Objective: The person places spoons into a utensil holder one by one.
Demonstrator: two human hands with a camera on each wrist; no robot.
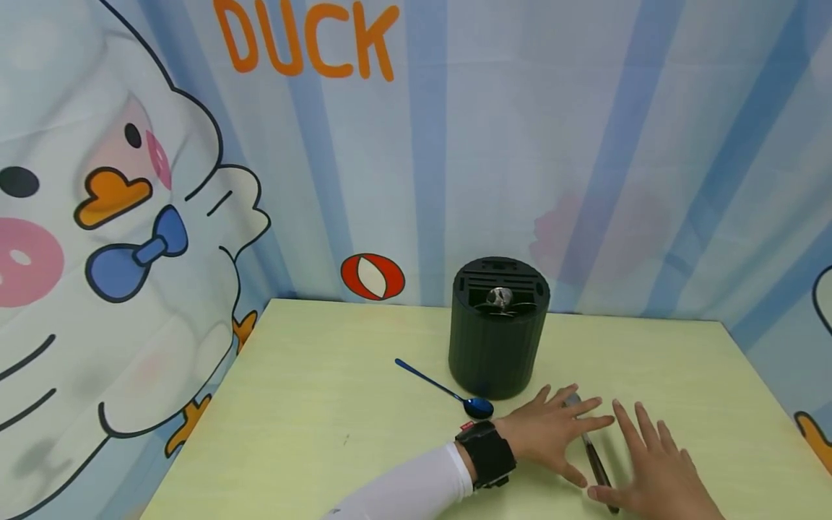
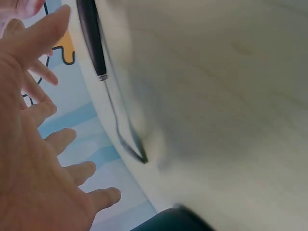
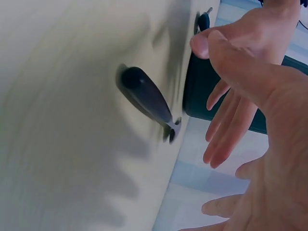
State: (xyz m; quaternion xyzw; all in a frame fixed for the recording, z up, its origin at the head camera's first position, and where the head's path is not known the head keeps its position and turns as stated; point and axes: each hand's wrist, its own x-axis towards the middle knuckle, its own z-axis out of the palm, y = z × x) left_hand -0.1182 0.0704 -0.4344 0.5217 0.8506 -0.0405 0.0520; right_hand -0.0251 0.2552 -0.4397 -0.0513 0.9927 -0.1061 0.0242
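A metal utensil with a dark handle point(image 1: 596, 466) lies on the table, its narrow neck bending into a flat-looking head point(image 2: 132, 147). Over its head and neck, my left hand point(image 1: 549, 430) has its fingers spread and partly hides it. My right hand point(image 1: 666, 473) is just right of the handle, fingers spread and thumb near the handle's end. Both wrist views show the hands apart from the utensil; neither holds anything. To the left of my left hand lies a shiny blue spoon point(image 1: 478, 408), its bowl close to the wrist strap.
A dark green ribbed utensil holder point(image 1: 497, 347) with a slotted top and shiny metal pieces inside stands behind my left hand. The pale yellow table point(image 1: 292, 419) meets a blue striped curtain point(image 1: 494, 144) with duck drawings at its back edge.
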